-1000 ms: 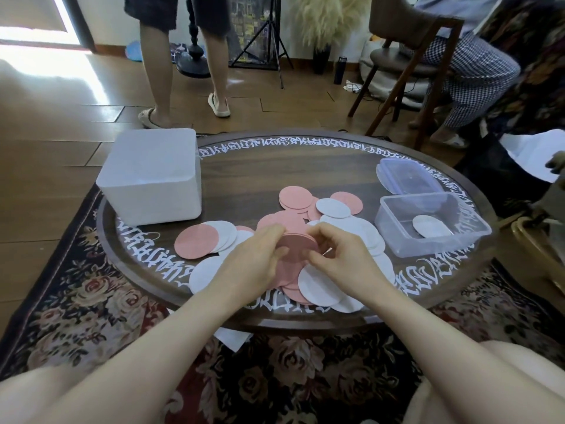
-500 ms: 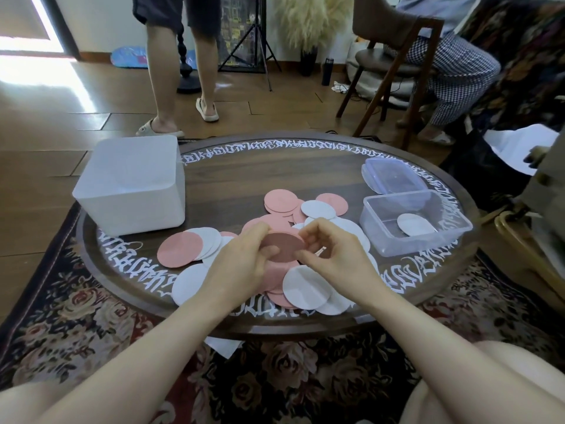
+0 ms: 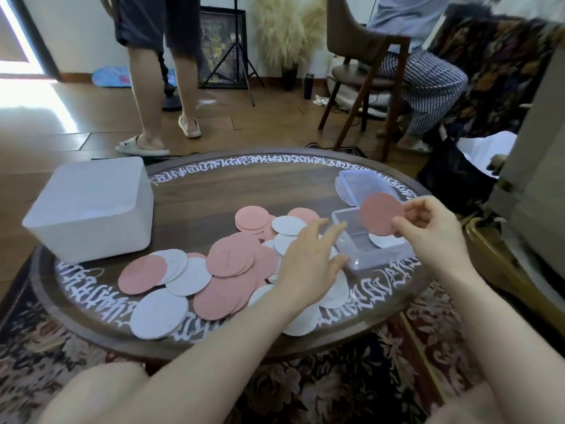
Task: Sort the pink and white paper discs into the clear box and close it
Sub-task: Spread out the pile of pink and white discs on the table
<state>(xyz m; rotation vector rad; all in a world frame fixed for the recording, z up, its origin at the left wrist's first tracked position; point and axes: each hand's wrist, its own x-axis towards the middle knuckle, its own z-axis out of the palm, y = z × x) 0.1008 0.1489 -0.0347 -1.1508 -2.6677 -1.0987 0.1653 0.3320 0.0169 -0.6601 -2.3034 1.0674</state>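
My right hand (image 3: 434, 237) pinches a pink paper disc (image 3: 382, 213) by its edge and holds it just above the clear box (image 3: 367, 258) at the table's right. A white disc (image 3: 385, 240) lies inside the box. The box's clear lid (image 3: 363, 186) rests behind it. My left hand (image 3: 312, 264) hovers with fingers spread over the loose pile of pink and white discs (image 3: 226, 270) in the table's middle, holding nothing.
A white square tub (image 3: 91, 209) stands at the table's left. The round wooden table (image 3: 244, 185) has white lettering around its rim. A person stands behind the table; another sits on a chair (image 3: 360, 56) at the back right. A patterned rug lies below.
My right hand has carried a pink disc from the pile rightward to above the clear box. My left hand let go of it and opened over the pile.
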